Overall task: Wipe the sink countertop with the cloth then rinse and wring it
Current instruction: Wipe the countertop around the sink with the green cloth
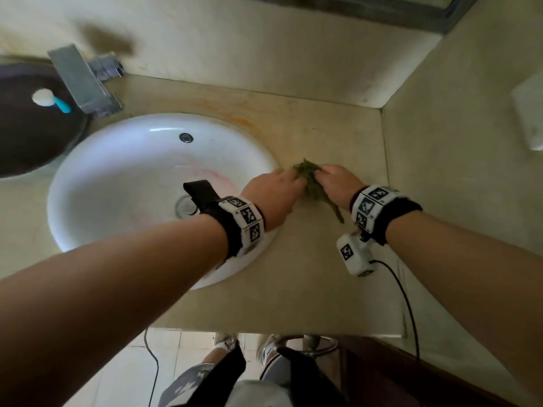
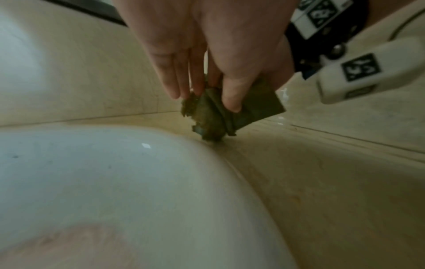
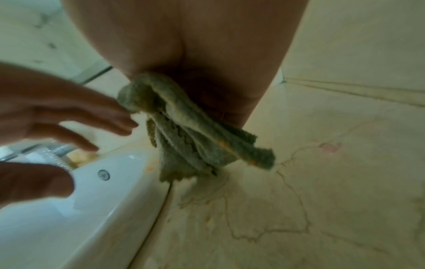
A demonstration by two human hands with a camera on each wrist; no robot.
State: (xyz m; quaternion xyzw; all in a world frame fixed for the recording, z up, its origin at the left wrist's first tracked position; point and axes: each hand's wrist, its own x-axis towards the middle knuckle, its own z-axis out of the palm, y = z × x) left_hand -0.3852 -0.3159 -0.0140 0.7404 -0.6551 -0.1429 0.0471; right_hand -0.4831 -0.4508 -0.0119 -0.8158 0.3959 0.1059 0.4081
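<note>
Bunching the limp, probably damp green terry cloth above the beige stone countertop beside the white basin, the right hand clutches it while the left hand reaches in with loose fingers, best gripped mid-bundle.

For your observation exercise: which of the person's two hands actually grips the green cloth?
The right hand grips the bunched cloth; the left hand has its fingers spread beside it.
</note>
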